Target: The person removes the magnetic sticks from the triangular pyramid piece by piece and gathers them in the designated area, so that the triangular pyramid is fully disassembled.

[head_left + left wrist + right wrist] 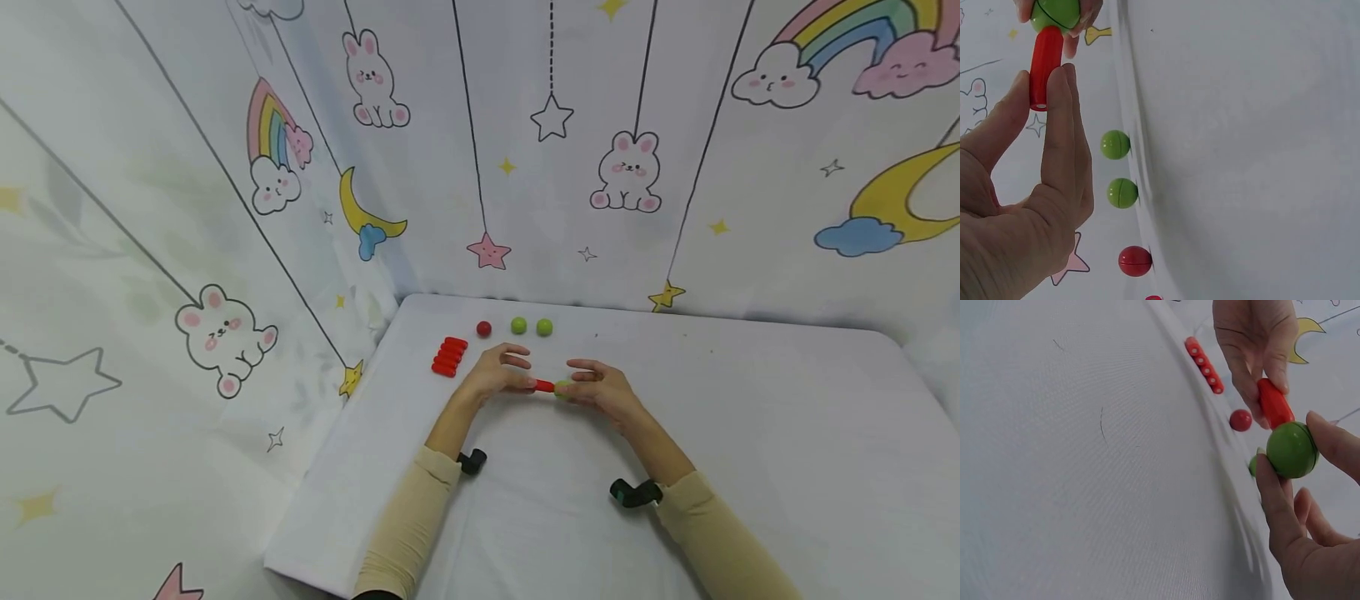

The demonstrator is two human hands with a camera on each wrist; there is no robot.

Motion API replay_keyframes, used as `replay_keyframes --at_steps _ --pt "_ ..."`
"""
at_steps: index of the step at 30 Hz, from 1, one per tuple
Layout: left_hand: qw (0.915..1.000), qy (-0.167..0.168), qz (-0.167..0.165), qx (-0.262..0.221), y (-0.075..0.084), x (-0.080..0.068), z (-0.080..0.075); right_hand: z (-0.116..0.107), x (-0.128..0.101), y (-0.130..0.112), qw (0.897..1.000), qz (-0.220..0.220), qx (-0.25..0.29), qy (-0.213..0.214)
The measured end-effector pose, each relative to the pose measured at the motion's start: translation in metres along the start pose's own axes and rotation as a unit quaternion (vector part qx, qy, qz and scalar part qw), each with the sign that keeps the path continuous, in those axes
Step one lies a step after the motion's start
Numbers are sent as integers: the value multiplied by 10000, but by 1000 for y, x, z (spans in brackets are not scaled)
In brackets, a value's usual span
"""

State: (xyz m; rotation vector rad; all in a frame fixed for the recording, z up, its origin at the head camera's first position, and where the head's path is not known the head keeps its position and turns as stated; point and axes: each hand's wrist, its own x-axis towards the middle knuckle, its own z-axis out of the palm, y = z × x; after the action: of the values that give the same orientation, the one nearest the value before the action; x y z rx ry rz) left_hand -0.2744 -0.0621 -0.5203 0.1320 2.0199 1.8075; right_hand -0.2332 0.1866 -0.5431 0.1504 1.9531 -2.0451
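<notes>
Over the white table [750, 433], my two hands meet near the far middle. My left hand [525, 377] pinches a short red cylinder [544, 385] between thumb and fingers, which the left wrist view shows closely as the red cylinder [1045, 62] in my left hand [1041, 80]. My right hand [576, 387] grips a green ball [562, 390] by its fingertips. The green ball [1291, 450] touches the end of the red cylinder [1274, 403], and my right hand [1292, 449] holds it from both sides.
A red ball [483, 328] and two green balls [518, 325] [544, 327] lie in a row near the table's far edge. Several red cylinders [448, 357] lie side by side left of my hands. Patterned fabric walls [225, 208] enclose the back and left.
</notes>
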Motion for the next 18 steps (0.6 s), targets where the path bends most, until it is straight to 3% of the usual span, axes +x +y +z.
replay_keyframes --at_steps 10,14,18 --pt "9992 -156 -10 371 0 1 -12 5 4 0 9999 105 5 -91" --pt "9991 111 71 400 1 -2 -26 -1 3 0 9998 108 -190 6" --pt "9992 358 166 73 5 -5 -42 -8 0 -2 9998 -4 -181 13"
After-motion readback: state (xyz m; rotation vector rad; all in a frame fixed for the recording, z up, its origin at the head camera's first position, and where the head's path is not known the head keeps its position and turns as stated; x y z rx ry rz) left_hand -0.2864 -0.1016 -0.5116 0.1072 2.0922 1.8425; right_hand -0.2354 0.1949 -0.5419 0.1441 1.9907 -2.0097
